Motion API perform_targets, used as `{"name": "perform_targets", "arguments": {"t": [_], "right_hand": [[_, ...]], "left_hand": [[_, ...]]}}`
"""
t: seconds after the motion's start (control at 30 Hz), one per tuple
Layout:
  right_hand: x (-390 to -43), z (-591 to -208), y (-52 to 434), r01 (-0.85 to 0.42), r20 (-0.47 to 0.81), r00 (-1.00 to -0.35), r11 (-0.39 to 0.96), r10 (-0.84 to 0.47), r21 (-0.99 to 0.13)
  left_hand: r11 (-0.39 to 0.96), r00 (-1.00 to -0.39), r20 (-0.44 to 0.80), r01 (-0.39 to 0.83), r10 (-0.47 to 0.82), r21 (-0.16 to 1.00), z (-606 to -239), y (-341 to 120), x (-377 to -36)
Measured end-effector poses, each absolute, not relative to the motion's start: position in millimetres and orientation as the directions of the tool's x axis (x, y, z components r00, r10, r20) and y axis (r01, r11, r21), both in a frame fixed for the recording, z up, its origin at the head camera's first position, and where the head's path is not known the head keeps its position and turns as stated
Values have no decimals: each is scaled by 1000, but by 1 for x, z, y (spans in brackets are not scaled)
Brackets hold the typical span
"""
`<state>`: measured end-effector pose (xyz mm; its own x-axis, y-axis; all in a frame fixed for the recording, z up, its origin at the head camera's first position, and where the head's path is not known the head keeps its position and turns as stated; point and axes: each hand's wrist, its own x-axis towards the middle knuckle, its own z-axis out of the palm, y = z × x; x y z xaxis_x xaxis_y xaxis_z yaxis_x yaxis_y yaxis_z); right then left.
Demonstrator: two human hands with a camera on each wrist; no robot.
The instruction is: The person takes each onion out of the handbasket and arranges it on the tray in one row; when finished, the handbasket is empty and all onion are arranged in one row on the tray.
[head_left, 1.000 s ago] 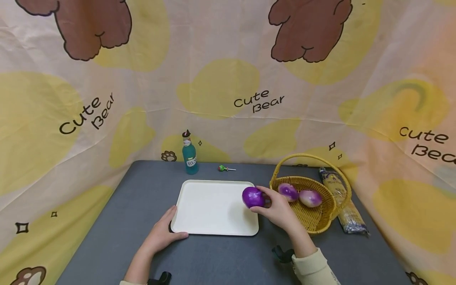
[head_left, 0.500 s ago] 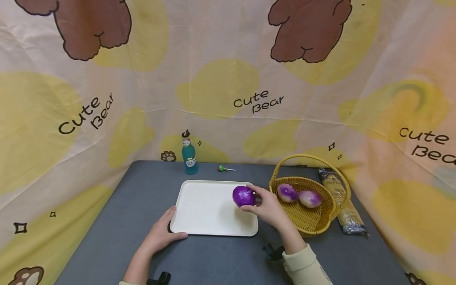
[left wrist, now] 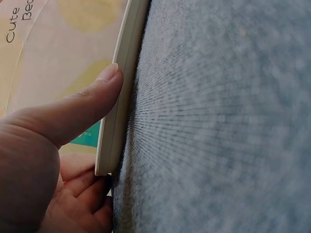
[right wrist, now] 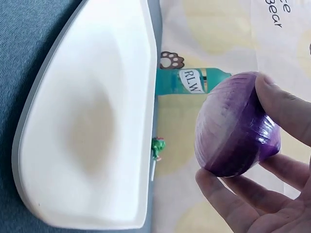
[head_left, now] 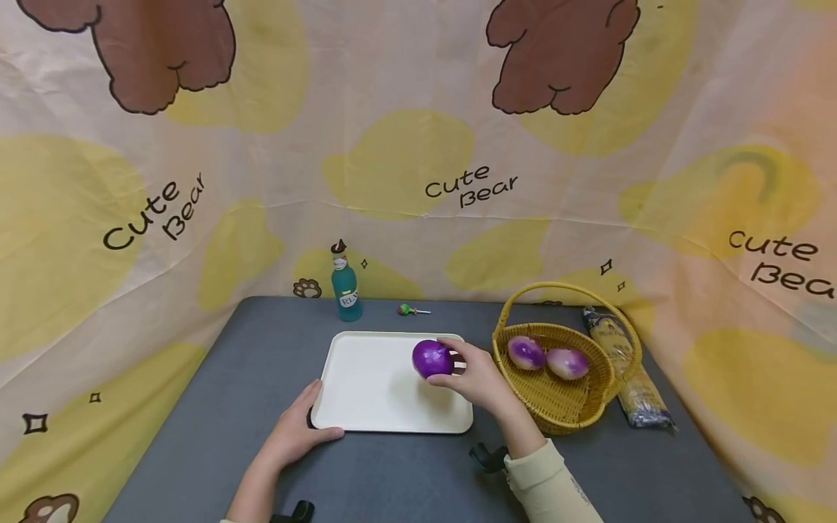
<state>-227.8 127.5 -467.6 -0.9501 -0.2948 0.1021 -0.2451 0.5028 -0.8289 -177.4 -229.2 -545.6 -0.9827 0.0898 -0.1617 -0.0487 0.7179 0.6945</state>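
Observation:
My right hand holds a purple onion above the right half of a white rectangular tray, between thumb and fingertips. In the right wrist view, the onion shows a pale, streaked side and a glossy purple side; it is apart from the tray, with a shadow below. My left hand grips the tray's near left corner. In the left wrist view, the thumb lies against the tray's side wall, while the other fingers are partly hidden behind the corner.
Right of the tray stands a yellow wicker basket with a tall handle and two purple-and-white onions inside. A clear-and-yellow packet lies beyond it. Behind the tray are a teal bottle and a small lollipop. A printed cloth hangs behind the table.
My right hand has carried the onion leftward, from the tray's right edge to farther over the tray. The left hand stays at the tray's corner.

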Motion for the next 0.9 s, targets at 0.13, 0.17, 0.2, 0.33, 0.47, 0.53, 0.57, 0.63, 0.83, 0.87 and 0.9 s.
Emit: {"name": "perform_targets", "arguments": {"t": [0.13,0.17,0.2,0.33,0.47,0.53,0.57,0.63,0.83,0.87,0.9], "right_hand": [[-231,-471,123,-248,102,-945,478,-310,-842],[-232,-472,122,-245,99,-945,474,-312,-846],[-233,-473,121,-248,102,-943,468,-316,-848],[-235,-474,116,-254,104,-939,457,-327,-853],[-236,-474,110,-263,111,-934,439,-341,-859],[-237,-474,107,-262,111,-933,434,-344,-862],[-237,-474,106,-262,109,-932,433,-346,-863],[-237,-474,103,-255,101,-932,432,-349,-865],[-238,-475,97,-246,90,-929,416,-360,-876],[-238,-475,96,-246,90,-928,415,-361,-876],[-239,-476,94,-245,89,-928,413,-362,-877]], "left_hand": [[723,-982,-168,-54,87,689,-547,-230,-177],[724,-982,-169,-54,88,688,-547,-231,-177],[725,-981,-171,-55,87,687,-547,-231,-177],[722,-981,-176,-61,86,690,-547,-231,-177],[717,-981,-174,-61,85,694,-546,-231,-176],[718,-981,-171,-56,88,693,-545,-231,-176],[719,-982,-169,-55,89,693,-545,-230,-176],[722,-982,-167,-51,91,690,-545,-230,-176],[717,-982,-162,-46,94,696,-544,-229,-176],[717,-982,-164,-48,94,696,-545,-229,-176],[716,-981,-168,-51,94,696,-544,-229,-176]]}}
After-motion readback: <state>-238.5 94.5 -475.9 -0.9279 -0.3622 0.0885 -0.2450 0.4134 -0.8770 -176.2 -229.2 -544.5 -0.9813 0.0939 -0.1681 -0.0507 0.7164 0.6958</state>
